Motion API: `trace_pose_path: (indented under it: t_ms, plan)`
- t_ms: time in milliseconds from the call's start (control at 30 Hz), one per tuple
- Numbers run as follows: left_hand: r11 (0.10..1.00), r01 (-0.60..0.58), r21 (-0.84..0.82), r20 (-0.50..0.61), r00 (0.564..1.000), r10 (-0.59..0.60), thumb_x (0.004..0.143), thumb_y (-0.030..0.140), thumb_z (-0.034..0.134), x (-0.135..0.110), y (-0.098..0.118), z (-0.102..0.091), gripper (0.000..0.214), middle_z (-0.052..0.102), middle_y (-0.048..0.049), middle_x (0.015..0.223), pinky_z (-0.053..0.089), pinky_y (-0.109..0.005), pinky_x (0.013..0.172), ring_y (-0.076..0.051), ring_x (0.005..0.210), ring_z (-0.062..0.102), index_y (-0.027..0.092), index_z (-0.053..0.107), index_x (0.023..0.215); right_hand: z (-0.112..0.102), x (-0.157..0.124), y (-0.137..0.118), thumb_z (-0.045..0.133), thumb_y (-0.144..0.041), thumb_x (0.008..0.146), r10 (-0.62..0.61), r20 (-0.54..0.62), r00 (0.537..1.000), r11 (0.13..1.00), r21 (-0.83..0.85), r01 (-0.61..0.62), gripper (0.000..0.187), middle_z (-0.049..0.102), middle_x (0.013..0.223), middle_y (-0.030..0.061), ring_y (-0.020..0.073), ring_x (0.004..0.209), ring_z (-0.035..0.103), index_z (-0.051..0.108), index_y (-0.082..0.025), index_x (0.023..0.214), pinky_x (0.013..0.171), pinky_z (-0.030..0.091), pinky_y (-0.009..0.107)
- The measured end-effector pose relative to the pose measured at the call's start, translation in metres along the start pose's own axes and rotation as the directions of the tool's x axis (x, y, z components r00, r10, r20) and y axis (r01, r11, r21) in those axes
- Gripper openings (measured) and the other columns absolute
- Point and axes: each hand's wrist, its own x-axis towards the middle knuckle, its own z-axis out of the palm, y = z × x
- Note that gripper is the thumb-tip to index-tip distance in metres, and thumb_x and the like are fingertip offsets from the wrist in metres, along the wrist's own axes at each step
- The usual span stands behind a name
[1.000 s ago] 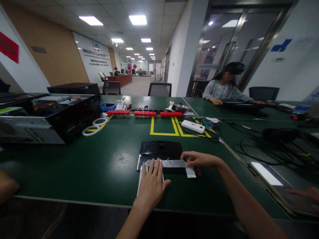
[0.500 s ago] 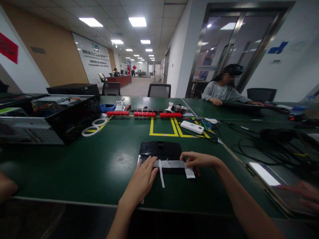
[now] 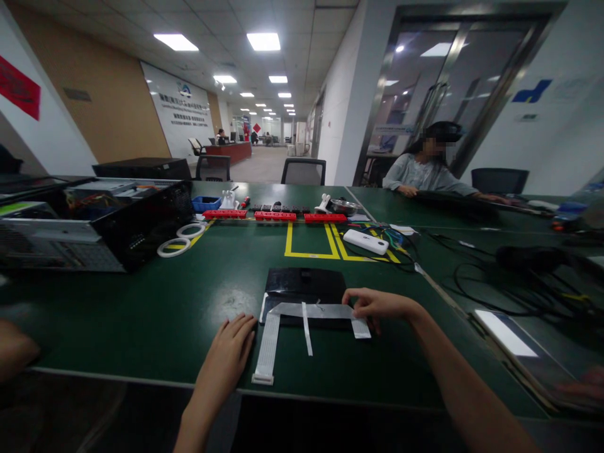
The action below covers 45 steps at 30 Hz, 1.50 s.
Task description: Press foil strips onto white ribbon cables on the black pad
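A grey flat ribbon cable [image 3: 289,309] lies folded across a black plastic panel [image 3: 302,282] at the table's near side. Its left leg runs down to a white connector [image 3: 263,379] by the table edge, and a short leg hangs down at the right. A thin white strip of tape [image 3: 307,336] crosses the cable's middle. My left hand [image 3: 231,343] rests on the table left of the cable, fingers extended, holding nothing. At the right-hand fold, my right hand [image 3: 372,305] has its fingers bent together on the cable; the fingertips are partly hidden.
An opened computer case [image 3: 117,220] stands at the left, with two white tape rolls [image 3: 173,247] beside it. Red strips [image 3: 275,216] and a white device [image 3: 365,241] lie farther back. Cables and a tablet [image 3: 504,330] are at right. A person [image 3: 427,167] sits across.
My left hand has come off the cable and moved left and down to the table, uncovering the cable's left leg and connector. My right hand stays at the fold.
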Motion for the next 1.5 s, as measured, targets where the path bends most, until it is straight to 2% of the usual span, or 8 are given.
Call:
trace_pose_path:
  t_ms: [400,767,867,967,1100,1200,1333,1500]
  plan:
    - [1.000,0.019,-0.006,0.050,0.999,-0.018,0.090,0.016,0.034,0.000,0.001,-0.004,0.037,0.059,-0.0065,0.126,0.032,-0.046,0.104,-0.021,0.121,0.049,0.022,0.055,0.121,0.000,0.000,0.002,0.061,-0.033,0.076,-0.030,-0.016,0.999,0.999,0.017,0.030,0.039,0.053,0.069,-0.0037,0.0088,0.051,0.055,0.040,-0.019,0.106,0.039,0.039,0.014]
    - [1.000,0.017,-0.001,0.038,0.999,-0.017,0.090,0.014,0.035,0.000,0.000,-0.003,0.037,0.059,-0.0070,0.125,0.033,-0.047,0.104,-0.021,0.120,0.050,0.021,0.056,0.120,-0.004,-0.002,-0.006,0.061,-0.040,0.079,-0.263,-0.091,0.961,0.964,0.020,0.265,0.038,0.052,0.070,-0.0023,0.0092,0.054,0.051,0.047,-0.017,0.106,0.044,0.044,0.018]
    - [1.000,0.014,0.002,0.050,0.999,-0.014,0.091,0.015,0.033,0.000,0.001,-0.004,0.037,0.058,-0.0072,0.126,0.033,-0.048,0.104,-0.021,0.120,0.049,0.021,0.055,0.120,-0.008,-0.005,-0.008,0.063,-0.041,0.078,-0.306,-0.176,0.936,0.944,0.073,0.322,0.037,0.052,0.070,-0.0031,0.0083,0.052,0.049,0.048,-0.018,0.103,0.042,0.042,0.017]
    - [1.000,0.014,0.000,0.044,0.999,-0.014,0.092,0.017,0.032,0.000,0.002,-0.005,0.037,0.059,-0.0070,0.125,0.032,-0.047,0.104,-0.020,0.120,0.050,0.021,0.055,0.120,-0.019,-0.009,-0.007,0.065,-0.041,0.077,-0.349,-0.409,0.843,0.887,0.144,0.438,0.037,0.053,0.069,-0.0038,0.0087,0.051,0.050,0.046,-0.021,0.101,0.041,0.043,0.018]
    - [1.000,0.008,-0.012,0.029,1.000,-0.008,0.092,0.018,0.033,0.000,0.003,-0.007,0.036,0.059,-0.0061,0.125,0.031,-0.046,0.105,-0.020,0.120,0.050,0.022,0.055,0.120,-0.041,-0.011,0.002,0.071,-0.036,0.069,-0.287,-0.760,0.583,0.746,0.205,0.634,0.045,0.054,0.069,-0.0044,0.0110,0.052,0.052,0.043,-0.025,0.102,0.038,0.041,0.018]
    - [1.000,0.015,-0.019,0.023,1.000,-0.014,0.092,0.019,0.033,0.000,0.003,-0.007,0.036,0.059,-0.0060,0.125,0.032,-0.045,0.105,-0.019,0.120,0.050,0.023,0.055,0.120,-0.058,-0.009,0.015,0.072,-0.029,0.063,-0.134,-0.892,0.432,0.663,0.244,0.708,0.047,0.051,0.067,-0.0061,0.0099,0.048,0.050,0.040,-0.027,0.099,0.038,0.041,0.018]
    - [1.000,0.010,-0.029,0.025,1.000,-0.009,0.092,0.018,0.033,0.000,0.002,-0.006,0.036,0.059,-0.0065,0.125,0.031,-0.046,0.105,-0.020,0.120,0.049,0.022,0.055,0.120,-0.075,-0.008,0.041,0.061,-0.023,0.069,0.122,-0.930,0.347,0.694,0.330,0.640,0.038,0.051,0.073,-0.0050,0.0092,0.051,0.052,0.037,-0.029,0.096,0.044,0.044,0.019]
    - [0.999,0.026,-0.022,0.042,0.999,-0.025,0.092,0.018,0.033,0.001,0.002,-0.006,0.036,0.059,-0.0070,0.125,0.032,-0.046,0.104,-0.020,0.120,0.049,0.022,0.056,0.120,-0.084,-0.009,0.071,0.060,-0.021,0.070,0.270,-0.905,0.330,0.717,0.417,0.558,0.033,0.048,0.072,-0.0034,0.0107,0.050,0.051,0.033,-0.027,0.088,0.045,0.045,0.024]
